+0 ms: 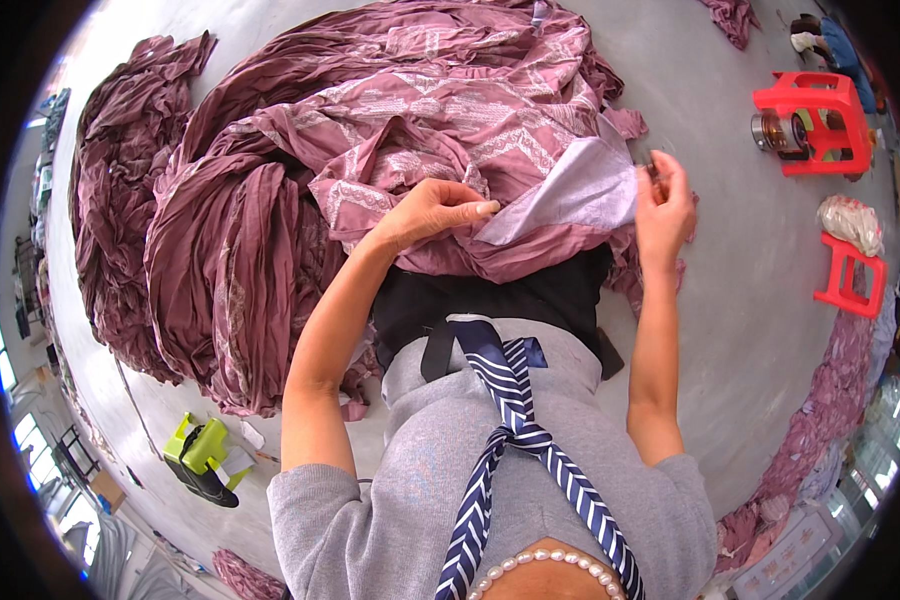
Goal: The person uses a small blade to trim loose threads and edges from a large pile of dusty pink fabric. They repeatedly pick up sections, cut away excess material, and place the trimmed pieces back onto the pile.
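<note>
A large heap of mauve cloth [490,110] with white lace-like bands is spread over my lap and the floor in front of me. One part is folded back and shows its pale lilac underside [575,190]. At the left end of this pale flap, my left hand [432,212] is closed, thumb against fingers, on the cloth's edge. My right hand [667,212] is raised at the flap's right edge with curled fingers pinching the cloth there. The flap stretches between the two hands. Folds hide some of my left fingertips.
More bunched mauve cloth [130,200] lies at the left. A lime-green and black small stool or box [205,458] stands lower left. Right, a red stool [845,120] lies beside a glass jar [778,134]; another red stool [850,275] has a plastic bag [850,222] at it.
</note>
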